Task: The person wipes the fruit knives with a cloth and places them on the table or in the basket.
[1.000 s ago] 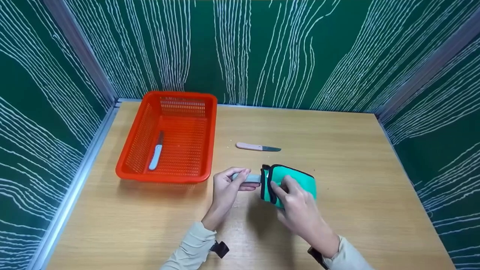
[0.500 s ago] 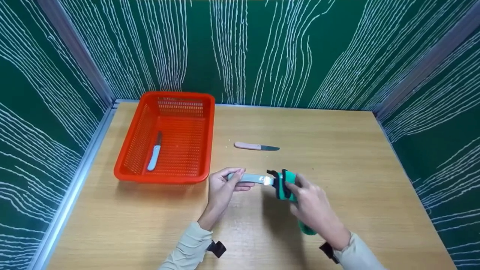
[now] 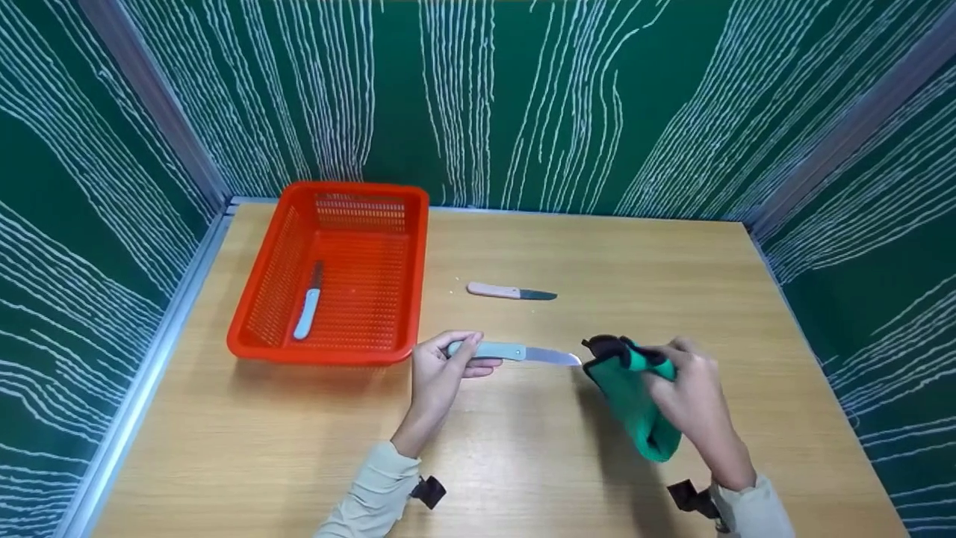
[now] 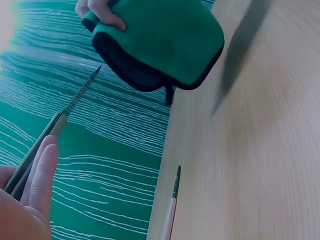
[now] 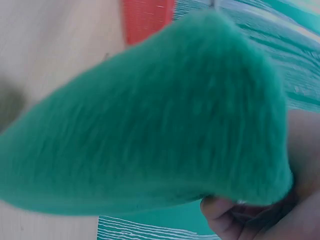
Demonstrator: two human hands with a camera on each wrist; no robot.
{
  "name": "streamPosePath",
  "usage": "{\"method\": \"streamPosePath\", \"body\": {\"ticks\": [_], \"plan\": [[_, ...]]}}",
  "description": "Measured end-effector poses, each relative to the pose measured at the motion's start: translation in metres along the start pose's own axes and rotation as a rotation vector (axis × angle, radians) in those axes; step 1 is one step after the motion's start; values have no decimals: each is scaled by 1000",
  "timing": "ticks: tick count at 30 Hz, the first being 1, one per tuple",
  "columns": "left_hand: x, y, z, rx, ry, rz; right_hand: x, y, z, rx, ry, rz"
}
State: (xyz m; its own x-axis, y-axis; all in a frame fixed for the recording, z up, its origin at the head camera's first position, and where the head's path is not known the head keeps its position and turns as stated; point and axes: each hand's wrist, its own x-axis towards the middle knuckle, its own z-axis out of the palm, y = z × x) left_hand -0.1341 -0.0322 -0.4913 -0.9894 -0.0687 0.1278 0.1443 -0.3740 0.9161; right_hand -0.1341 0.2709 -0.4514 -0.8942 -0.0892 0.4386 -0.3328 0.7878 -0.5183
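Note:
In the head view my left hand holds a folding knife by its pale green handle, thumb on top, blade pointing right. The blade's tip comes close to the black edge of a folded green cloth. My right hand pinches that cloth near its upper end, and the rest hangs down over the table. The left wrist view shows the bare blade apart from the cloth. Fuzzy green fabric fills most of the right wrist view and hides part of the right hand.
A pink-handled knife lies on the wooden table beyond the hands. To the left stands a red plastic basket with a light blue-handled knife inside. Green panels with white lines surround the table.
The right hand has drawn the cloth rightward along and off the knife, baring the blade. The cloth now hangs lower and more folded. The left hand has barely moved.

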Motion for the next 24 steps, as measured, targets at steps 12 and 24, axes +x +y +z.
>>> {"method": "streamPosePath", "body": {"ticks": [12,24], "plan": [[-3,1,5,38,-16,-7,9,-30,-6,114,212,15],[-6,4,14,30,5,37,-4,-96,36,18,-111,-383]]}}
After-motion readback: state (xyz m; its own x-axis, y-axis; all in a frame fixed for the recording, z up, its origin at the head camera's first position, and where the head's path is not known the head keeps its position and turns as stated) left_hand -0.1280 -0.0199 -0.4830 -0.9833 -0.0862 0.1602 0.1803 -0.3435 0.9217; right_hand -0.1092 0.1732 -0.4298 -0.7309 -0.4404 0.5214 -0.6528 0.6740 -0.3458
